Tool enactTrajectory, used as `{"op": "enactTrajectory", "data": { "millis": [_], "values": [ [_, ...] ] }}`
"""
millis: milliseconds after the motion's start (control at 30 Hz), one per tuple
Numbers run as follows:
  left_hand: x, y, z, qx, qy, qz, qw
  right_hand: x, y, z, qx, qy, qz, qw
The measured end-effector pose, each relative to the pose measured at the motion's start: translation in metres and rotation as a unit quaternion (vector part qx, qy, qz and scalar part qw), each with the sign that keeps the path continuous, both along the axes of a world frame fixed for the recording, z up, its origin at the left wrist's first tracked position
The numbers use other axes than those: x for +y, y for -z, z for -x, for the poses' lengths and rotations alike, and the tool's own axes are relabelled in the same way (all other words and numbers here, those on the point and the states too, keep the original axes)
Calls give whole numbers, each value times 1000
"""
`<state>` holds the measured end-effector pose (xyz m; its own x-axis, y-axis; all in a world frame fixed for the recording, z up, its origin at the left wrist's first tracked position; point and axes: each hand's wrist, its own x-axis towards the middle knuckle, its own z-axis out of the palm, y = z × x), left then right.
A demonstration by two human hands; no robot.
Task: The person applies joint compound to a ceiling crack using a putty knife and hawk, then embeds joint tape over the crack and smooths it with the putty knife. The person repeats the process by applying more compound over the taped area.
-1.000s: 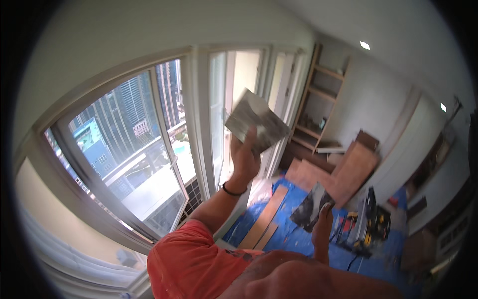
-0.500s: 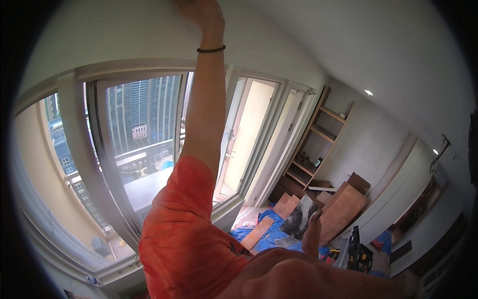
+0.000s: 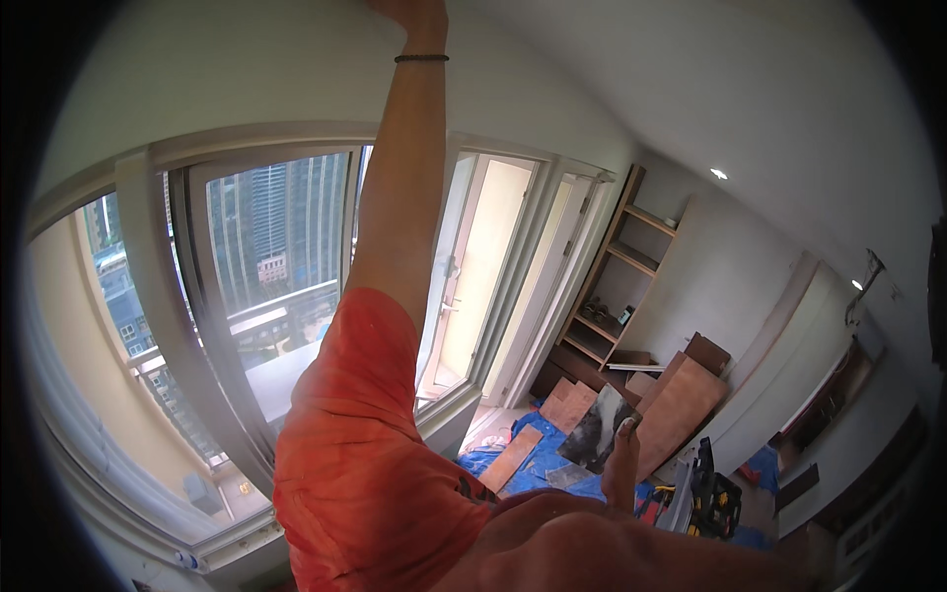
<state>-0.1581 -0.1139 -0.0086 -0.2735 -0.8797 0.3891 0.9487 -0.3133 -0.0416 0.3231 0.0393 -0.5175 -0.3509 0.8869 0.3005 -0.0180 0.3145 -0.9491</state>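
Note:
My left arm, in an orange sleeve, reaches straight up past the windows. My left hand (image 3: 414, 14) is against the pale upper wall (image 3: 276, 69) at the top edge; its fingers lie outside the picture, so what it holds does not show. A dark beaded bracelet (image 3: 422, 58) circles that wrist. Lower right, my right hand (image 3: 620, 469) has its thumb, pale at the tip, over the edge of a dark board (image 3: 594, 434) smeared with white. The thumb appears to clamp the board; the other fingers are hidden.
Sliding windows (image 3: 281, 217) and an open glazed door (image 3: 503, 257) line the wall. Below lie a blue tarp (image 3: 543, 466), flat boards (image 3: 512, 459) and leaning brown panels (image 3: 681, 414). Tools (image 3: 712, 498) stand at lower right; wooden shelves (image 3: 633, 259) rise in the corner.
My left hand has moved higher, farther out past the top edge. My right hand and the dark board have shifted slightly to the right. The whole view has tilted a little.

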Motion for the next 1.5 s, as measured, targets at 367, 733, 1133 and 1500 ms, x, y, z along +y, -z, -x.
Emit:
{"op": "enactTrajectory", "data": {
  "millis": [367,733,1133,1500],
  "values": [
    [15,-47,-48,-34,-3,-48,998,-19,-9,-45,24,42,-23,999],
    [42,-39,-303,-15,28,-10,999,-40,-11,-97,60,87,-22,994],
    [99,6,-120,150,106,-57,981,-39,-3,-85,118,89,17,989],
    [-1,-29,-28,250,464,-97,844,-29,-12,-68,56,73,29,995]
  ]
}}
